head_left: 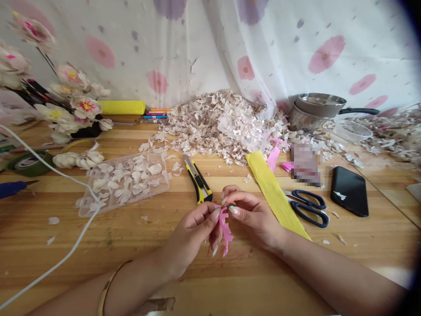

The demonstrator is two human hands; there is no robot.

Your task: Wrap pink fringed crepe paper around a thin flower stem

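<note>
Left hand (pixel 196 226) and right hand (pixel 255 213) tightly pinch the pink strip (pixel 226 231), seemingly already notched. The yellow strip (pixel 275 193) looks unnotched.

Through my feed, a white cloth (pixel 131 59) hangs across the whole back like a curtain, printed with large pink flowers (pixel 327 55), purple ones (pixel 251 9) along the top edge and small grey-purple spots. I see it gather into soft folds near the middle, and a jagged mark (pixel 194 65) sits left of them. Below it I have a wooden tabletop (pixel 115 250) in warm, light-brown strips, with a dark seam (pixel 388 199) slanting across its right side. I get soft, even light, with pale glare towards the lower right
</note>
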